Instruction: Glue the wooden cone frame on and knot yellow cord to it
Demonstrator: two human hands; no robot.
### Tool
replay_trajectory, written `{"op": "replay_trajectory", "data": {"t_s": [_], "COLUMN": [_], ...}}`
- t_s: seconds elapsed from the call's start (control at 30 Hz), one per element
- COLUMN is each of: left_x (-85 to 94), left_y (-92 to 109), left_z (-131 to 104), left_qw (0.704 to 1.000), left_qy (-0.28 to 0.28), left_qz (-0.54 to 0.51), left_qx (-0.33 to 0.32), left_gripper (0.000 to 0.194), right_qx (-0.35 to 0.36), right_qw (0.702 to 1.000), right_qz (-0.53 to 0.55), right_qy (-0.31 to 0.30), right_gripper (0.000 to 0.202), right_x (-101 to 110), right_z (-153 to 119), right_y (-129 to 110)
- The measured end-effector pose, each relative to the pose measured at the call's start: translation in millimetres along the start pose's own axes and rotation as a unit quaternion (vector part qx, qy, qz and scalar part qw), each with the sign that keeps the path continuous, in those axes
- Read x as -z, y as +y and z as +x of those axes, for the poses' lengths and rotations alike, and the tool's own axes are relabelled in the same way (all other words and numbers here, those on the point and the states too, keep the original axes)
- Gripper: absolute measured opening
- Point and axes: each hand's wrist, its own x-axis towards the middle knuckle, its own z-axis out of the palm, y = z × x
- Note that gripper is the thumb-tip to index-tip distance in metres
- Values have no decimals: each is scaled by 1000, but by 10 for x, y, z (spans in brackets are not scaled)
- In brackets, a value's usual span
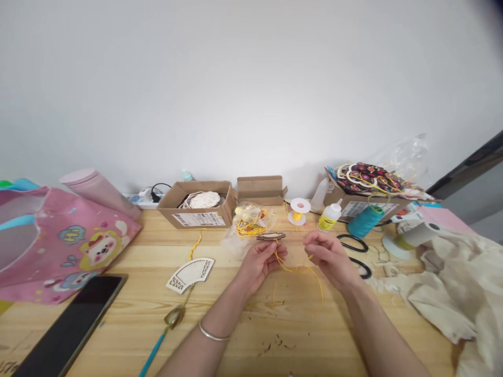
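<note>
Near the table's middle, my left hand [261,264] is closed on a small wooden cutout [271,236], seen nearly edge-on, with yellow cord tied at its near side. The yellow cord [288,269] hangs from the cutout in loose loops, its free ends dangling over the wood. To the right, my right hand [324,256] is closed in a pinch with a bit of yellow cord at its fingertips. A fan-shaped wooden piece [191,275] with a braided yellow cord lies left of my hands.
Behind stand a cardboard box [198,217], a bag of yellow cords [251,222], a cord spool [299,212] and a glue bottle [329,215]. Black-handled scissors [359,267], teal thread [365,221] and cloth [444,283] lie right. A spoon [173,317], phone [70,327] and pink bag [78,235] are left.
</note>
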Motion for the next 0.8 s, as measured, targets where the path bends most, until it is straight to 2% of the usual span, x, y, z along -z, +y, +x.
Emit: {"op": "replay_trajectory", "data": {"t_s": [0.1,0.17,0.33,0.5,0.63,0.73,0.8], "left_x": [7,6,-14,-12,-13,-23,-26], "left_y": [-21,-37,-17,43,17,-26,-47], "left_z": [7,9,-7,-36,-30,-12,2], "left_qw": [1000,1000,1000,1000,999,997,995], "left_qy": [2,-1,1,-9,-38,-47,-37], "left_qz": [0,10,6,-25,-3,47,78], "left_qx": [-10,-21,-25,5,-13,-41,-59], "left_gripper": [20,21,20,17,17,20,22], "right_qx": [52,84,60,50,66,89,107], "right_qw": [994,990,996,991,984,966,942], "right_qz": [84,100,-38,-121,-164,-243,-317], "right_qy": [-47,-56,-49,18,4,-18,-3], "right_gripper": [12,11,9,13,15,14,13], "right_x": [99,124,49,-40,-111,-196,-245], "right_z": [-92,-116,-55,30,61,94,118], "right_y": [-110,-147,-105,25,119,188,237]}}
